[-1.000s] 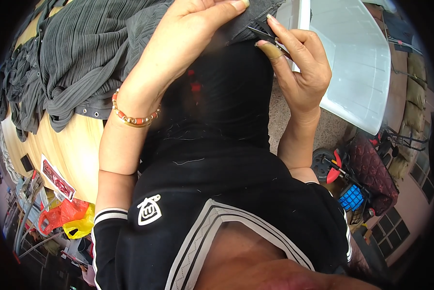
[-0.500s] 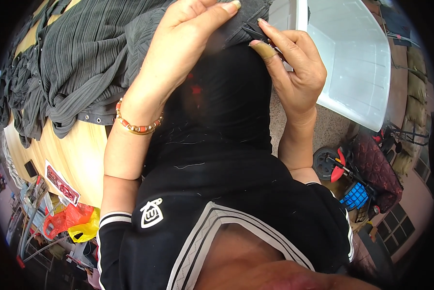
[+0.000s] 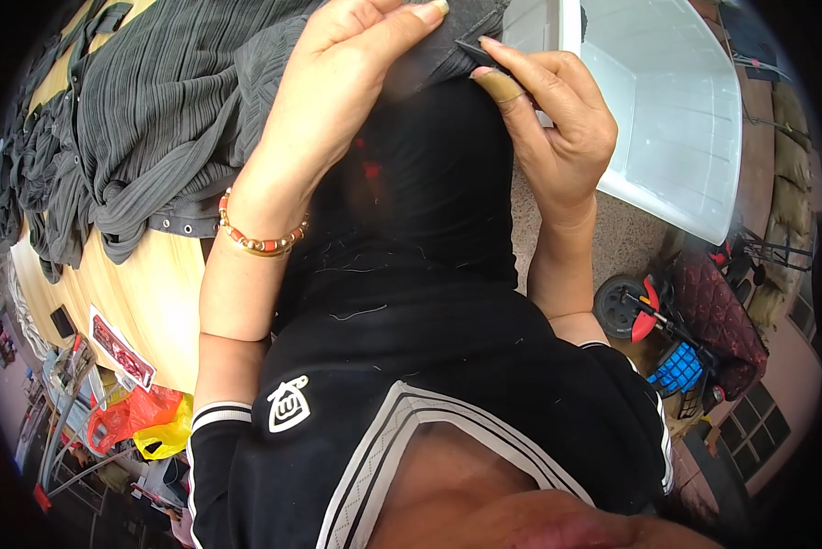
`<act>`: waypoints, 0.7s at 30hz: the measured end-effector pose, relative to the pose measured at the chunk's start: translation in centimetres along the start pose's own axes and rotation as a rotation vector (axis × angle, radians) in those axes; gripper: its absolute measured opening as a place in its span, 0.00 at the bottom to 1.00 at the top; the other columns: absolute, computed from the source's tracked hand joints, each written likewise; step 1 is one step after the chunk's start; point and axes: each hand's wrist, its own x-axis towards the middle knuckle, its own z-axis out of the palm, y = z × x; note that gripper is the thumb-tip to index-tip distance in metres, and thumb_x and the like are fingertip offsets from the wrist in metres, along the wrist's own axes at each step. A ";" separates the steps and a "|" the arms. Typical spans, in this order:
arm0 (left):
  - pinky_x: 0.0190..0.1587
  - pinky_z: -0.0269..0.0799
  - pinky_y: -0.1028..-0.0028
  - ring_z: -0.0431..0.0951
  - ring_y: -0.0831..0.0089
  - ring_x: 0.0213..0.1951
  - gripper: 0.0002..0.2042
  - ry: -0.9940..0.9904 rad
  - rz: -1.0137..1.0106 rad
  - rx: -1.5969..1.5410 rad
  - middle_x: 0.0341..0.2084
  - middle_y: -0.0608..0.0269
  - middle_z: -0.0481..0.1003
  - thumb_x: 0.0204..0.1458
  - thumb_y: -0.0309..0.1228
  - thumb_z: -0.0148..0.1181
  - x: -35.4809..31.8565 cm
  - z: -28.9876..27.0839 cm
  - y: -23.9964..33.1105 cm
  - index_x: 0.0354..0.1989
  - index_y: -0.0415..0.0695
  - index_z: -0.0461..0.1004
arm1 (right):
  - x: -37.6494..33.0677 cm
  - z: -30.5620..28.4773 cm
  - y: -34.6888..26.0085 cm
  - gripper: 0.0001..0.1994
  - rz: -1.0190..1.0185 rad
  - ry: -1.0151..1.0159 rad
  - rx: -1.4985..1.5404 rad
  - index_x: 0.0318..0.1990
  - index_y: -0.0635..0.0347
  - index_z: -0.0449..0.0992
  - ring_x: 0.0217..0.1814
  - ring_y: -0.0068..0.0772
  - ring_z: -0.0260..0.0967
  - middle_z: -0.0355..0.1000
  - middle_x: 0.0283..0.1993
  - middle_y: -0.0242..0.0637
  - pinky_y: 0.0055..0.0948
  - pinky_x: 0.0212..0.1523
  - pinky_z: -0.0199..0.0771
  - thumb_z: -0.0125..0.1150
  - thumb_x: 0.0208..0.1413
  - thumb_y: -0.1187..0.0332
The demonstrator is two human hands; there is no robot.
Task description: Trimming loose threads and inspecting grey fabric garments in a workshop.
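Dark grey cloth (image 3: 446, 53) near the top of the view, gripped by the left hand (image 3: 361, 69). Pinched in the right hand (image 3: 562, 114), dark pointed snips (image 3: 481, 57), tip over the cloth. Leftward, ribbed grey garments (image 3: 159, 110) heaped on the wood-grain desk (image 3: 155, 297), beside a red-and-white printed card (image 3: 121, 349), too small to read. Rightward, white plastic bin (image 3: 676, 128). On the black shirt (image 3: 411, 339), white shield emblem (image 3: 288, 408).

a white shield-shaped emblem (image 3: 288, 405) with a letter-like mark adorns a black top (image 3: 457, 334); markings on a red-and-white card (image 3: 122, 348) on the wood-grain table (image 3: 159, 284) cannot be read.
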 end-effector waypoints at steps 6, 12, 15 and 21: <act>0.55 0.70 0.78 0.77 0.78 0.47 0.14 -0.008 0.003 -0.030 0.46 0.60 0.78 0.65 0.25 0.50 -0.1 -0.3 0.1 0.56 0.31 0.71 | 0.1 -0.3 -0.1 0.16 0.081 0.050 0.060 0.46 0.60 0.85 0.28 0.25 0.69 0.74 0.30 0.35 0.23 0.28 0.67 0.75 0.46 0.75; 0.55 0.70 0.78 0.77 0.77 0.47 0.14 0.255 -0.282 0.040 0.46 0.59 0.78 0.65 0.25 0.50 -0.6 0.6 1.3 0.56 0.32 0.71 | 0.1 -0.1 -0.4 0.17 0.046 0.006 0.041 0.46 0.59 0.85 0.27 0.24 0.68 0.73 0.29 0.33 0.23 0.26 0.66 0.76 0.46 0.75; 0.55 0.70 0.78 0.77 0.78 0.47 0.14 0.247 -0.279 0.041 0.46 0.60 0.78 0.65 0.25 0.50 -0.6 0.7 1.2 0.56 0.32 0.71 | 0.1 -0.2 -0.4 0.17 0.032 -0.015 -0.007 0.46 0.57 0.85 0.26 0.24 0.67 0.72 0.28 0.33 0.23 0.25 0.65 0.76 0.45 0.74; 0.55 0.68 0.79 0.75 0.80 0.48 0.14 -0.259 0.282 -0.045 0.47 0.62 0.77 0.66 0.25 0.50 0.6 -2.7 -2.7 0.55 0.32 0.71 | 0.2 -0.1 -0.3 0.16 0.025 -0.023 -0.013 0.45 0.56 0.85 0.25 0.24 0.68 0.73 0.28 0.33 0.23 0.25 0.65 0.74 0.46 0.76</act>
